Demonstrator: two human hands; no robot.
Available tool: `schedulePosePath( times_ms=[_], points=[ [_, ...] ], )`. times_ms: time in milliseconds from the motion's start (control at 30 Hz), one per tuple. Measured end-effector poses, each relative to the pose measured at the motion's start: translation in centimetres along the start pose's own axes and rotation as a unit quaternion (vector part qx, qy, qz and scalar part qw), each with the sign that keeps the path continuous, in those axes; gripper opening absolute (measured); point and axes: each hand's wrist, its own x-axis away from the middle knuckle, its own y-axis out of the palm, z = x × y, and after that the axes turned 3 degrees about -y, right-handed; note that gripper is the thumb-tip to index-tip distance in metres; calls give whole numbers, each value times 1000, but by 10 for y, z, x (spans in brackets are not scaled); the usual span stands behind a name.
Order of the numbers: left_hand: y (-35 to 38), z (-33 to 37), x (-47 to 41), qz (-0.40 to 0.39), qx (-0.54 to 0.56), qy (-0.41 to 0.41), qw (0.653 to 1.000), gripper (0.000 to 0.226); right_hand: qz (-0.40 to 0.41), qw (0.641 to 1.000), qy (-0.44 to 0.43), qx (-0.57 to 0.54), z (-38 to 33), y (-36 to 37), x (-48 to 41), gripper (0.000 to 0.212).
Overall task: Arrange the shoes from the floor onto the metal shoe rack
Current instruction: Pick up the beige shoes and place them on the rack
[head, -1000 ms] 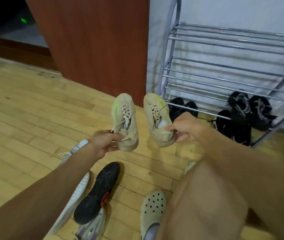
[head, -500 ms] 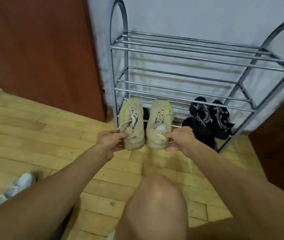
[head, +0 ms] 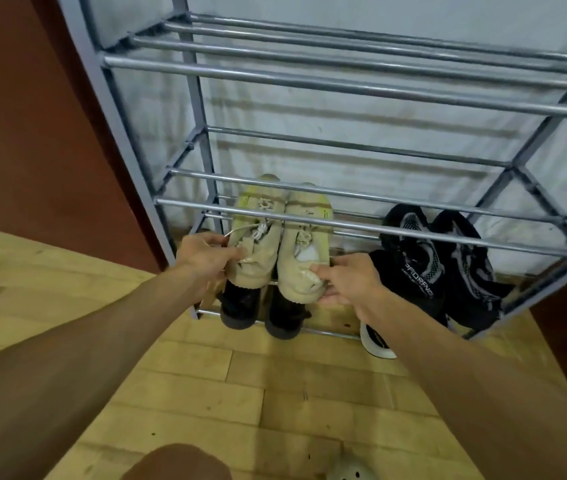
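**Beige sneaker pair held at the rack's lower left**

Left hand [head: 206, 259] is gripping the heel of the left beige sneaker [head: 258, 244], fingers curled round the collar, a loose lace end lying across them. Right hand [head: 348, 278] is pinching the heel of the right beige sneaker [head: 304, 251], thumb on top and fingers underneath. The two sneakers are sitting side by side and touching. Their toes are pointing at the wall and poking in under the front rails of the metal shoe rack [head: 344, 88]. They are hanging directly over a pair of black shoes [head: 240, 303] on the bottom tier; can't tell whether they're touching them. Black mesh shoes [head: 410, 251] are occupying the right end of the same tier. A white-soled shoe [head: 375, 342] is lying on the wooden floor [head: 206, 393] just below the right wrist. A pale clog [head: 348, 474] is showing at the bottom edge.
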Motion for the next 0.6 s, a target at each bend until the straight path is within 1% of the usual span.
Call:
schedulePosePath(
  times_ms=[33, 133, 167, 267, 300, 367, 433, 467, 533, 567, 600],
  points=[
    [0, -2, -8, 1, -13, 0, 1000, 26, 1, 1000, -2, 0, 0, 2, -6, 33],
    [-1, -9, -23, 17, -67, 7, 998, 44, -2, 1000, 3, 4, 3, 10, -20, 33],
    [-3, -10, -25, 27, -88, 18, 996, 46, -7, 1000, 9, 10, 5, 12, -23, 32],
    [-3, -12, -23, 28, -192, 58, 979, 41, -19, 999, 39, 22, 9, 18, -28, 34],
    [-2, -13, -22, 23, -208, 59, 976, 42, -18, 998, 44, 30, 9, 19, -29, 36],
    [-1, -14, -19, 9, -205, 59, 977, 42, -12, 998, 41, 51, 7, 21, -28, 38],
    [-3, -15, -15, -10, -171, 54, 984, 42, -5, 998, 37, 52, 5, 22, -25, 39],
    [-5, -14, -11, -18, -158, 51, 986, 48, 0, 998, 40, 44, 4, 23, -22, 39],
    [-14, -11, 2, -18, -143, 44, 989, 72, 10, 998, 50, 32, 1, 24, -12, 37],
    [-21, -11, 8, -20, -138, 38, 989, 80, 11, 998, 51, 42, -1, 24, -5, 34],
    [-29, -11, 17, -25, -141, 33, 989, 82, 13, 997, 48, 62, -4, 25, 1, 31]
  ],
)
